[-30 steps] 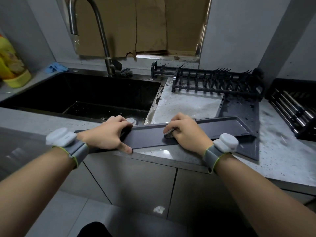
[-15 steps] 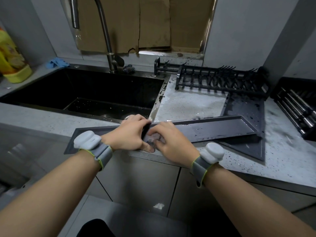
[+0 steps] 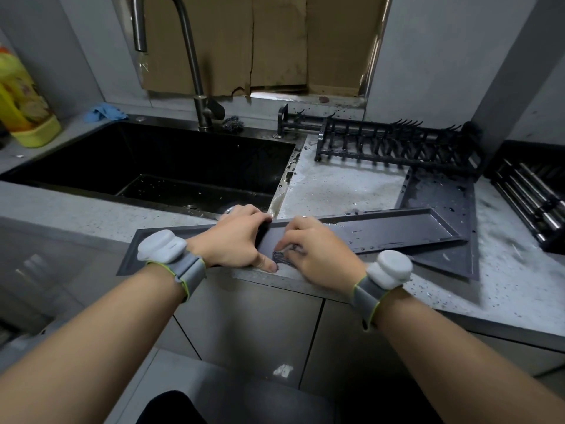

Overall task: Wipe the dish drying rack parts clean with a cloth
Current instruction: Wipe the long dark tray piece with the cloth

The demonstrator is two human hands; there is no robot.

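Note:
A long dark grey drip tray (image 3: 394, 229) lies along the counter's front edge, its left end jutting past the counter. My left hand (image 3: 235, 240) grips the tray across its width, thumb on the near rim. Close beside it, my right hand (image 3: 318, 252) presses a small dark mesh cloth (image 3: 281, 257) against the tray's near edge, fingers curled over it. A second flat tray (image 3: 443, 203) lies under the long one. The black wire rack (image 3: 397, 145) stands at the back of the counter.
A deep black sink (image 3: 153, 166) with a tall faucet (image 3: 189, 62) lies to the left. A yellow bottle (image 3: 24, 105) and a blue rag (image 3: 104, 113) sit at far left. A black rack with metal rods (image 3: 532, 194) stands on the right. The speckled counter (image 3: 342, 185) is wet.
The long tray has slid left, so its end now overhangs the counter. My right hand with the cloth has come left until it sits beside my left hand.

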